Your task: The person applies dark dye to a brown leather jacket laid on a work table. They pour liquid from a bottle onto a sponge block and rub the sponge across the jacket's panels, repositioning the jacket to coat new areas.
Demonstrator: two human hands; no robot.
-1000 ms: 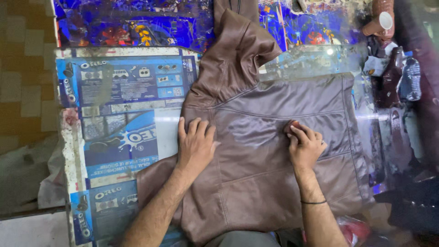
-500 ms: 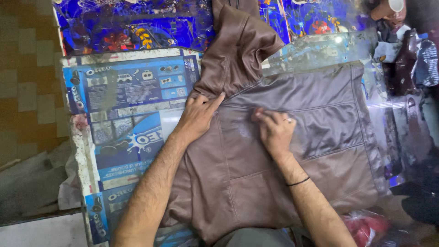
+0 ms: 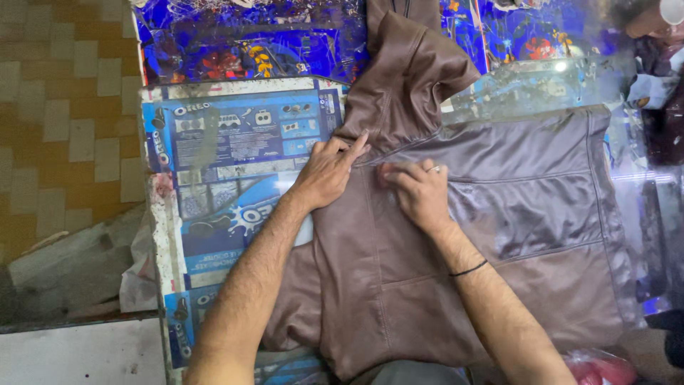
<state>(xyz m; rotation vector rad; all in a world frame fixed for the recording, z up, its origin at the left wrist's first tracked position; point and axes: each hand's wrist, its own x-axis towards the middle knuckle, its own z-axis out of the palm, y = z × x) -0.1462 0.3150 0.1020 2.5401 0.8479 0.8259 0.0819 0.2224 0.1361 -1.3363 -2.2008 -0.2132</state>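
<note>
Blue printed cardboard (image 3: 235,150) covers the worktop (image 3: 541,85), with tan floor tiles (image 3: 64,107) off to the left. Spread flat on it lies a brown jacket (image 3: 513,235), its long axis running left to right and its hood (image 3: 413,71) pointing away from the person. Both hands sit close together at the seam below the hood. Left hand (image 3: 329,171) presses down with fingers extended, the forefinger along the seam. Right hand (image 3: 419,191) seems to pinch the fabric, though its fingertips are partly hidden.

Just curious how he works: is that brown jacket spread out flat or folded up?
Mostly spread flat: the brown jacket lies open across the table, one sleeve bent upward, left hand and right hand pressing it.
</note>
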